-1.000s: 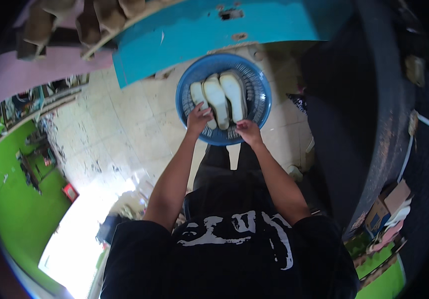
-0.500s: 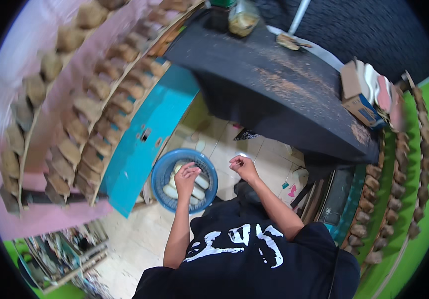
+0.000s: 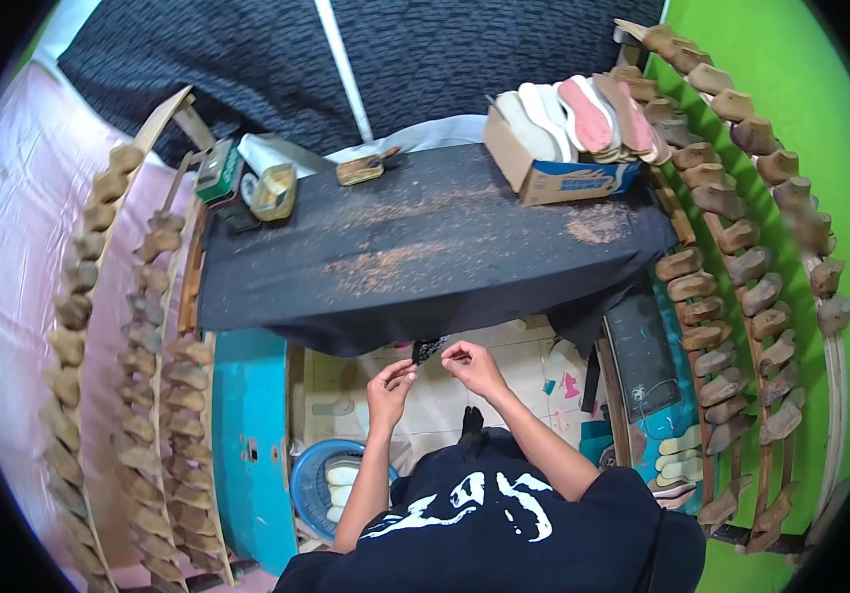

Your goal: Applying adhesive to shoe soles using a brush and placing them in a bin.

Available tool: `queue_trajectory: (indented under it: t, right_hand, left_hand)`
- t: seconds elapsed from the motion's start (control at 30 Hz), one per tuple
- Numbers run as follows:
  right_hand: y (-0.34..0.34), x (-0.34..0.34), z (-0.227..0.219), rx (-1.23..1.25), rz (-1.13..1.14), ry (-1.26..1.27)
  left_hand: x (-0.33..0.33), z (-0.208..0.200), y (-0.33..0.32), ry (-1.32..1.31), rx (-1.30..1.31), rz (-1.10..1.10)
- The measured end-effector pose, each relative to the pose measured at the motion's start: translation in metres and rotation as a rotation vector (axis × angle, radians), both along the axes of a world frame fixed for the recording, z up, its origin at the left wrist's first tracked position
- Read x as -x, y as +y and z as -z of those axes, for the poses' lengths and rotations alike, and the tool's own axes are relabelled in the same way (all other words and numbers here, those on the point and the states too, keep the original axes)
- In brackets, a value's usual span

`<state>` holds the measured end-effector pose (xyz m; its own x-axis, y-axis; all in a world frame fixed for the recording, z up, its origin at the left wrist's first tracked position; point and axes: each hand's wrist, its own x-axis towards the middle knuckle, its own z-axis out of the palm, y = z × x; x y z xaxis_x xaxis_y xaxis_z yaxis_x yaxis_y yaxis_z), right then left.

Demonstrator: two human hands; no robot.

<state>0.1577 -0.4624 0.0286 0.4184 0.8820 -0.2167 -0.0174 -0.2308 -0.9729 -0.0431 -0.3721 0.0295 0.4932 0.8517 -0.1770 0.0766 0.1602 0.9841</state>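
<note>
My left hand (image 3: 388, 393) is raised in front of my dark shirt, its fingers curled and the thumb near the fingertips. A short gap away, my right hand (image 3: 475, 369) has thumb and forefinger pinched together. Anything thin or small between the fingers of either hand is too fine to make out. Both hands hang above the tiled floor, just short of the table's near edge. Below my left forearm stands a blue plastic basket (image 3: 308, 472) holding several pale, sole-shaped pieces (image 3: 343, 475).
A dark cloth-covered table (image 3: 287, 282) strewn with brown shavings spans the front. On it are a green tin (image 3: 217, 173), a plastic tub (image 3: 275, 193), a brush (image 3: 364, 168) and a cardboard box (image 3: 509, 158) of insoles. Racks of wooden shoe lasts (image 3: 67, 351) flank both sides.
My view has swung right and up, so the table now lies straight ahead. My hands have come nearer each other and away from the basket, which now sits lower left.
</note>
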Motion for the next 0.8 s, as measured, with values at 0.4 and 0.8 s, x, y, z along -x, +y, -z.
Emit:
queue_trajectory:
  t: [0.4, 0.8]
  right_hand:
    - [0.033, -0.104, -0.034, -0.121, 0.202, -0.030]
    - [0.064, -0.206, -0.058, -0.123, 0.500, -0.023]
  left_hand:
    - [-0.140, -0.015, 0.058, 0.025, -0.040, 0.252]
    - [-0.293, -0.057, 0.171, -0.056, -0.140, 0.456]
